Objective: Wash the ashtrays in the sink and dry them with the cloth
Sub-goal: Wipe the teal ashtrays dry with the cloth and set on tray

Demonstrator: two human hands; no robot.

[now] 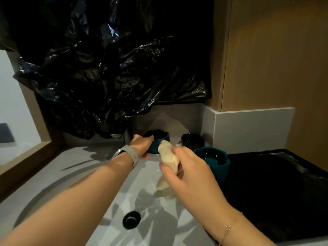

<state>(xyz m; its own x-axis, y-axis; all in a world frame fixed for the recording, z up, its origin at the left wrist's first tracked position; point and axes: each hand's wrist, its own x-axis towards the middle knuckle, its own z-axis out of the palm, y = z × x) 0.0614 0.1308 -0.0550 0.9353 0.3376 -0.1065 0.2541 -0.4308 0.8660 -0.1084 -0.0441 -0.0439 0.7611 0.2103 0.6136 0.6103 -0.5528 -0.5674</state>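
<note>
My left hand (141, 145) reaches to the back of the white sink (74, 176) and grips the left side of a teal ashtray (158, 141) standing on the rear ledge. My right hand (188, 172) holds a bunched cream cloth (168, 158) over the basin, its tail hanging down toward the bowl. A second teal ashtray (213, 161) stands on the sink's right rim, just right of that hand. Farther back on the ledge is a dark, almost black ashtray (192, 140).
A chrome tap (126, 134) rises behind my left wrist, half under a crumpled black plastic sheet (110, 71) covering the wall. The drain (131, 219) lies low in the bowl. A black surface (276, 189) fills the right; a wooden panel (276, 54) stands behind.
</note>
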